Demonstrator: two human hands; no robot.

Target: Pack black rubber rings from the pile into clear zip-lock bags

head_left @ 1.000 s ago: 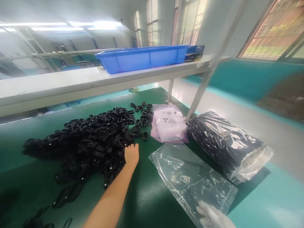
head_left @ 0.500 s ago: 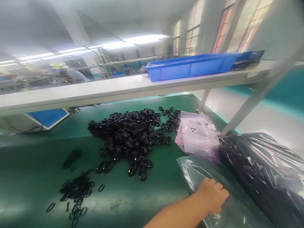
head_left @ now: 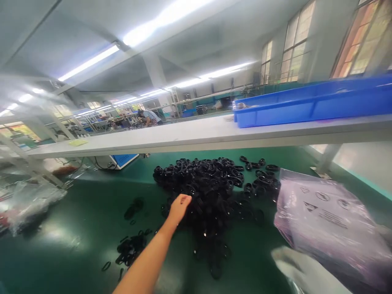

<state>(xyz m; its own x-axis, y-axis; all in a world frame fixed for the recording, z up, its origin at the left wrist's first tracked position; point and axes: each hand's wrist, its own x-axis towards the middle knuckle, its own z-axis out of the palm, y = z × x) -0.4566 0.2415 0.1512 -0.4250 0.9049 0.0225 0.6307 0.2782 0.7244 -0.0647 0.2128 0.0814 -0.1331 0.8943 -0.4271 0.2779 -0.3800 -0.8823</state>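
Note:
My left hand (head_left: 180, 205) reaches over the front left part of a heap of coiled black cables (head_left: 211, 175). Its fingers are curled closed at the heap; anything between them is hidden. A smaller pile of thin black loops (head_left: 131, 248) lies on the green table to the left of my forearm. At the bottom right, a pale, blurred, film-like shape (head_left: 306, 269) rises from the frame edge, too smeared to identify surely. Just beyond it rests a pinkish printed plastic bag (head_left: 324, 212). My right hand does not show clearly anywhere.
Above the table's far side runs a white shelf (head_left: 171, 136) bearing a long blue bin (head_left: 306, 108). A blue-and-white box (head_left: 122, 160) stands beneath it. Clear plastic bags (head_left: 33, 204) lie at far left. A person (head_left: 150, 117) bends over work in the background.
The view has swung left and up. My left hand has moved from the clear bag at the right to the cable heap. A pale blurred shape now appears at bottom right.

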